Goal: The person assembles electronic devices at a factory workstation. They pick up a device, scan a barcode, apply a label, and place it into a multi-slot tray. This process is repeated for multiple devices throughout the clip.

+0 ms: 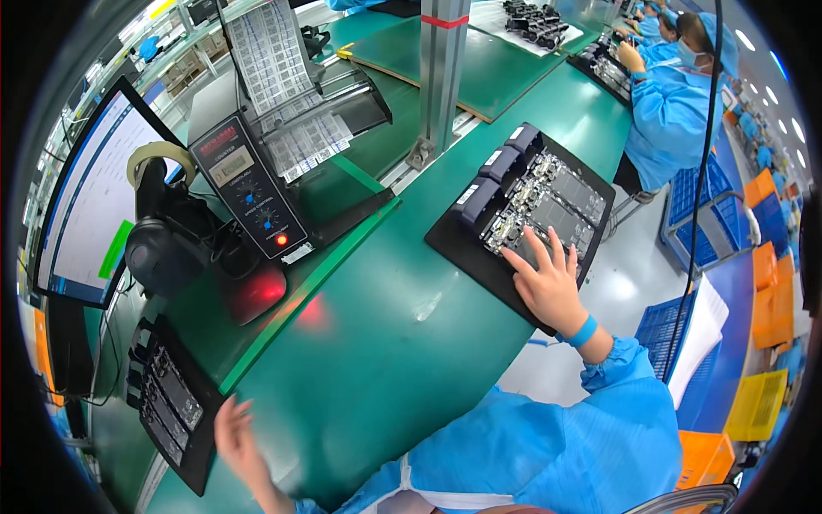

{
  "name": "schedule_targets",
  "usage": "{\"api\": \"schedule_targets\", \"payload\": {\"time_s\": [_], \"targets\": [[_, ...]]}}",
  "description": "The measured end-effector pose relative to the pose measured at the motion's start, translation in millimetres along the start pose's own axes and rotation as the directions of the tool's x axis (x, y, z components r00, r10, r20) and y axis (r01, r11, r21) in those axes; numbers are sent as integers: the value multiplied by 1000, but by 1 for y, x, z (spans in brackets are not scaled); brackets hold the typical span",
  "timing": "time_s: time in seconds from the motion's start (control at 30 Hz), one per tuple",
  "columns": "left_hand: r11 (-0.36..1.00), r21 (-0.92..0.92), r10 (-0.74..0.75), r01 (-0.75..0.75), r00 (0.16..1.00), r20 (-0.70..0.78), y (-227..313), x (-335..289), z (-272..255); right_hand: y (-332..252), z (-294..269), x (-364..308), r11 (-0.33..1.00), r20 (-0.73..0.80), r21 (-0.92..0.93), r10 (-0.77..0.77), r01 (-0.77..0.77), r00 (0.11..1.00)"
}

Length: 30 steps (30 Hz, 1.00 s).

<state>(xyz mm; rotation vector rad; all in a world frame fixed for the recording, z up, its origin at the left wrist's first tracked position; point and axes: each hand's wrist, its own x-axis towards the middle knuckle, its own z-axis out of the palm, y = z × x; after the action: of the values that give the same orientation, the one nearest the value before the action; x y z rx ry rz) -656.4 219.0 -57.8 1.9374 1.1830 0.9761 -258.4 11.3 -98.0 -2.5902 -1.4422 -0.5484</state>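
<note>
My right hand (550, 278), with a blue band round its wrist, spreads its fingers over the near end of a circuit board (552, 197). Fingertips meet or hover just above the board; I cannot tell which. The board lies on a black mat (458, 248), beside several dark blocky modules (492, 176) with white labels. At the lower left, my left hand (241, 441) has loosely stretched fingers, slightly blurred, and holds nothing I can see. It is close to a second black mat (199, 458) carrying more circuit boards (169, 403).
A label dispenser (248, 188) with a label strip (270, 51) stands behind the green bench (402, 360). Left of it are a black scanner (163, 248), a tape roll (158, 158) and a monitor (94, 197). A metal post (441, 77) rises behind; co-workers (676, 111) sit far right.
</note>
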Motion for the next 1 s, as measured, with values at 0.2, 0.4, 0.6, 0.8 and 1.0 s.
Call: {"api": "schedule_targets", "payload": {"time_s": [0.2,0.4,0.6,0.8,1.0], "targets": [[584,687,108,433,797,-594,-165,-57,-176,-34,8,-12,999,95,20,-31,29,995],[598,302,-244,742,528,-814,-253,-44,-243,31,30,35,991,-74,-124,-53,44,996],[523,273,-452,808,534,-715,-240,-8,-218,166,75,104,955,-44,-294,23,-35,999],[627,163,-547,761,580,-604,-281,-4,-265,215,107,138,827,-172,-298,445,-477,879],[786,36,-540,617,713,-447,-309,-36,-354,190,110,152,822,5,-280,518,-496,855]]}}
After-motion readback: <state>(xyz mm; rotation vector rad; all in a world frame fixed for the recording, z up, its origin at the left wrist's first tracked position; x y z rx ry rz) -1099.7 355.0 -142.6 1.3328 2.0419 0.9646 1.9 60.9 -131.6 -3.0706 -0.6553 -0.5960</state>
